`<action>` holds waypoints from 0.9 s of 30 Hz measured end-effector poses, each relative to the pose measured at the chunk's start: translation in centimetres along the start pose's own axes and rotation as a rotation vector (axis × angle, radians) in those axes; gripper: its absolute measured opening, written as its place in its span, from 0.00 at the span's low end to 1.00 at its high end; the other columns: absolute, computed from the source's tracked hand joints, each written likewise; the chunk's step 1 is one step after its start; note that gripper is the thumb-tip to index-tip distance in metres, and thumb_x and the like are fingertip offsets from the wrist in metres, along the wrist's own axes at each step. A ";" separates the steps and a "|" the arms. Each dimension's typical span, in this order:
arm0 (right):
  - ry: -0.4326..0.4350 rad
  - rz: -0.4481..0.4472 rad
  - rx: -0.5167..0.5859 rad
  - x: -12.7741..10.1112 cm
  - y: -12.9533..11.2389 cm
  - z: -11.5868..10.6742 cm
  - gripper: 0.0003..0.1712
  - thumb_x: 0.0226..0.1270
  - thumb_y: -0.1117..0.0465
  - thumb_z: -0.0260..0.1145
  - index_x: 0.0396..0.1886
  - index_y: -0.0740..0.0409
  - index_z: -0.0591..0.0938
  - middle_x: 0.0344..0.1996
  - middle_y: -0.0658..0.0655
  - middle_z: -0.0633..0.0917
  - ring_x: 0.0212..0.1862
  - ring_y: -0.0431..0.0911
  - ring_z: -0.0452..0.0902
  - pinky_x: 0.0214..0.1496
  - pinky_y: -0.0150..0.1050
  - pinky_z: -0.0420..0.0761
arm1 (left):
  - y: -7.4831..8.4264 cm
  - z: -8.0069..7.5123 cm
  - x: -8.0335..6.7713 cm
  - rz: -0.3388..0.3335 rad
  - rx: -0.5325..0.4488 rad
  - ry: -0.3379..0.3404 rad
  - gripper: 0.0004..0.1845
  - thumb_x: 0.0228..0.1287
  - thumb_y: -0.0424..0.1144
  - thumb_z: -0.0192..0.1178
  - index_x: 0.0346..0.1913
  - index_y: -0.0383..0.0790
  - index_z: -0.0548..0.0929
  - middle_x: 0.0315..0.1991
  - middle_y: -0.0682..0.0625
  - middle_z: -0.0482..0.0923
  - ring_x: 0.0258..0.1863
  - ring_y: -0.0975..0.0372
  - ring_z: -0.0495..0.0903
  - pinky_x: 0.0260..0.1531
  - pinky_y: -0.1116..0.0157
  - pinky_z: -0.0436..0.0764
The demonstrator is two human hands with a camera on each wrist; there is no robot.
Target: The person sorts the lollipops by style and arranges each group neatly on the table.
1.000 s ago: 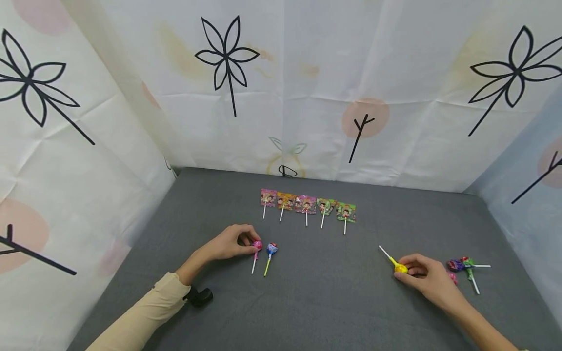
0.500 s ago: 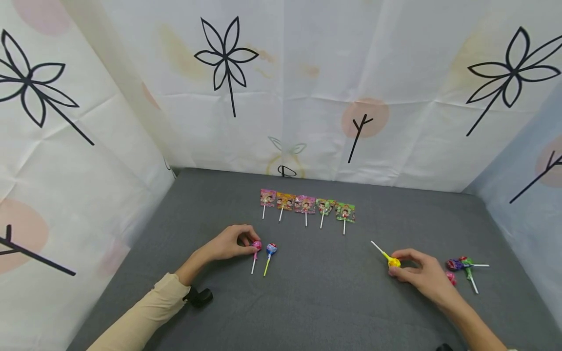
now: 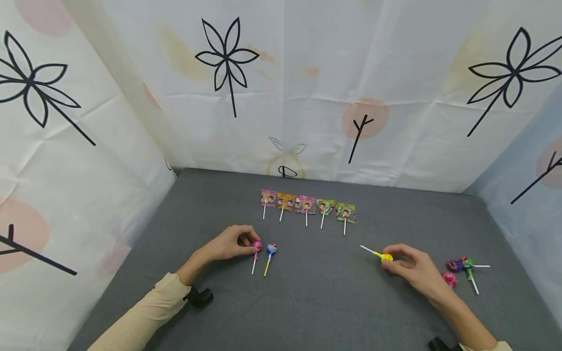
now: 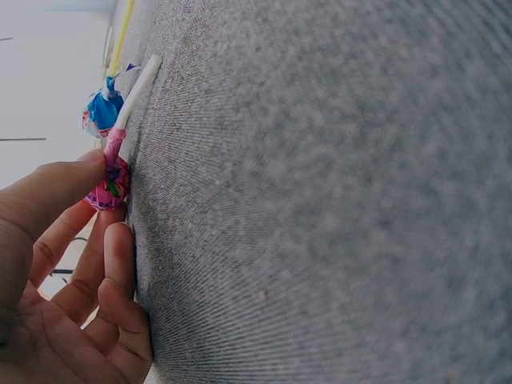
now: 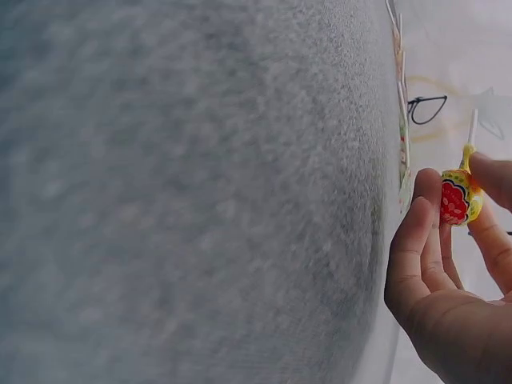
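Between thumb and fingers, my left hand (image 3: 231,242) pinches the head of a pink lollipop (image 4: 114,186) down at the cloth, its white stick toward me. Just right of it lies a blue lollipop (image 3: 271,249) with a yellow stick. My right hand (image 3: 414,268) pinches a yellow lollipop (image 3: 386,257) by its head above the table, the white stick pointing left. In the right wrist view a red patch shows on the yellow lollipop's wrapper (image 5: 454,202). Behind the right hand lie another pink lollipop (image 3: 450,279), a purple lollipop (image 3: 454,265) and a green lollipop (image 3: 469,273), close together.
Several flat-wrapped lollipops (image 3: 306,204) form a row toward the back of the grey table (image 3: 316,302), sticks toward me. White patterned curtains (image 3: 307,58) stand behind the table and at both sides.
My right hand has moved left with the yellow lollipop, away from the group at the right, and the stick has turned nearer level. The left hand has stayed on the pink lollipop.
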State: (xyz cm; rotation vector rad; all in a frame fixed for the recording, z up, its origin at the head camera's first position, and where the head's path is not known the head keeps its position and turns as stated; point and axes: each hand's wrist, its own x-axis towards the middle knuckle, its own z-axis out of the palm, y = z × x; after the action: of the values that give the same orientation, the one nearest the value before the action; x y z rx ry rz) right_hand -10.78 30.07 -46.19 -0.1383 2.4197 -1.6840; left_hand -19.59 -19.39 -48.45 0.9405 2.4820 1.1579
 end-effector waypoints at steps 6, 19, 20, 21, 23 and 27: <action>-0.039 -0.058 0.011 0.7 -0.3 0.5 0.20 0.72 0.63 0.69 0.57 0.71 0.79 0.53 0.68 0.79 0.45 0.53 0.86 0.44 0.43 0.84 | 0.0 0.0 0.0 0.000 -0.004 0.001 0.08 0.66 0.38 0.72 0.45 0.44 0.86 0.39 0.57 0.82 0.35 0.63 0.79 0.40 0.62 0.79; -0.065 -0.121 -0.016 1.9 -0.8 1.7 0.19 0.71 0.67 0.69 0.58 0.71 0.79 0.52 0.67 0.81 0.42 0.52 0.86 0.38 0.41 0.80 | -0.1 0.0 0.0 0.010 0.004 0.004 0.07 0.66 0.38 0.72 0.44 0.46 0.86 0.39 0.58 0.81 0.35 0.64 0.79 0.39 0.63 0.79; -0.067 -0.124 -0.014 1.9 -0.8 1.8 0.19 0.71 0.67 0.69 0.58 0.71 0.79 0.52 0.67 0.81 0.43 0.52 0.86 0.38 0.41 0.80 | -0.1 0.0 0.0 0.013 0.004 0.005 0.07 0.66 0.38 0.72 0.44 0.46 0.86 0.38 0.58 0.81 0.35 0.64 0.79 0.39 0.63 0.79; -0.070 -0.124 -0.010 1.9 -0.9 1.9 0.19 0.71 0.67 0.69 0.58 0.71 0.79 0.52 0.67 0.81 0.43 0.53 0.86 0.38 0.41 0.80 | -0.1 0.0 0.0 0.013 0.004 0.005 0.08 0.65 0.38 0.72 0.44 0.46 0.86 0.38 0.58 0.82 0.35 0.64 0.79 0.39 0.63 0.79; -0.080 -0.126 -0.007 2.0 -1.0 2.0 0.19 0.71 0.66 0.69 0.58 0.71 0.79 0.52 0.67 0.82 0.44 0.53 0.86 0.38 0.42 0.81 | -0.1 -0.1 0.0 0.010 -0.002 0.002 0.08 0.65 0.38 0.72 0.44 0.45 0.86 0.39 0.58 0.82 0.35 0.64 0.79 0.39 0.63 0.79; -0.116 -0.121 0.007 2.1 -1.2 2.2 0.20 0.72 0.65 0.69 0.59 0.71 0.79 0.53 0.67 0.81 0.46 0.56 0.85 0.39 0.43 0.81 | -0.1 0.0 0.1 0.007 -0.012 -0.004 0.08 0.65 0.38 0.72 0.45 0.45 0.86 0.39 0.58 0.82 0.35 0.64 0.80 0.40 0.63 0.79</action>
State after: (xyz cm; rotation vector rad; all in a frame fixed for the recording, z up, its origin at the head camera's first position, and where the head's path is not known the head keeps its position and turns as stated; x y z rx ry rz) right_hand -12.42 27.26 -46.00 -0.3780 2.3627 -1.6827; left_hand -19.71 -19.42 -48.54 0.9480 2.4678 1.1701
